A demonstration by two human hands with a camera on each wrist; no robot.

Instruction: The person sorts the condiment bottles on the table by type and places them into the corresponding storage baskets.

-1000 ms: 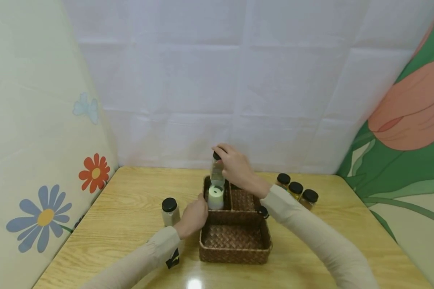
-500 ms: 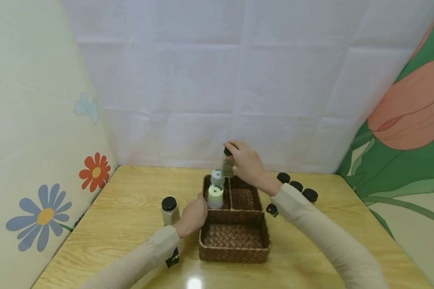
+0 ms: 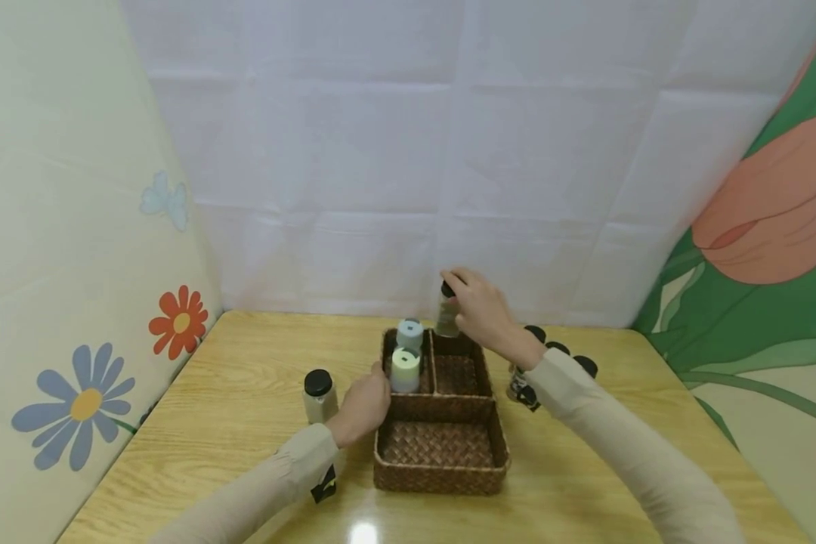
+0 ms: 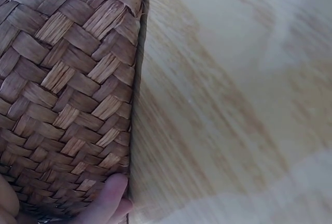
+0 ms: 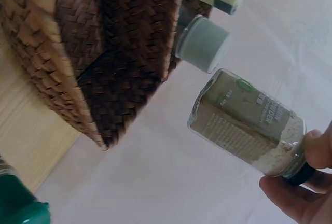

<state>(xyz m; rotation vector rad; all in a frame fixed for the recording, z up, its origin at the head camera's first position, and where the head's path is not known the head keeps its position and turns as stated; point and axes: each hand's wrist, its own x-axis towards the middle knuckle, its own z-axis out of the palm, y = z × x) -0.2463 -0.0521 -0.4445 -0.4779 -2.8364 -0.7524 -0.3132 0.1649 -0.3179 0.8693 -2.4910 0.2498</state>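
My right hand [image 3: 483,310] pinches a glass spice jar [image 3: 447,313] by its black lid. Grey-brown powder and printed lettering show on the jar [image 5: 246,125] in the right wrist view. It is held upright over the back right compartment of a brown woven basket [image 3: 442,480]. At the basket's left side my left hand [image 3: 363,404] grips the wall, with the thumb [image 4: 111,190] against the weave in the left wrist view. Two bottles stand in the back left compartment, one with a pale green cap [image 3: 406,360], the other with a pale blue cap [image 3: 410,330].
A black-lidded jar [image 3: 320,400] stands left of the basket, behind my left forearm. Near that sleeve lies a black and yellow item [image 3: 324,485]. Several black-lidded jars [image 3: 535,332] stand on the right, partly behind my right sleeve. A white sheet [image 3: 353,189] hangs behind the table.
My right hand has moved the spice jar right, from above the back left compartment to above the back right one. The left hand stays at the basket's side.
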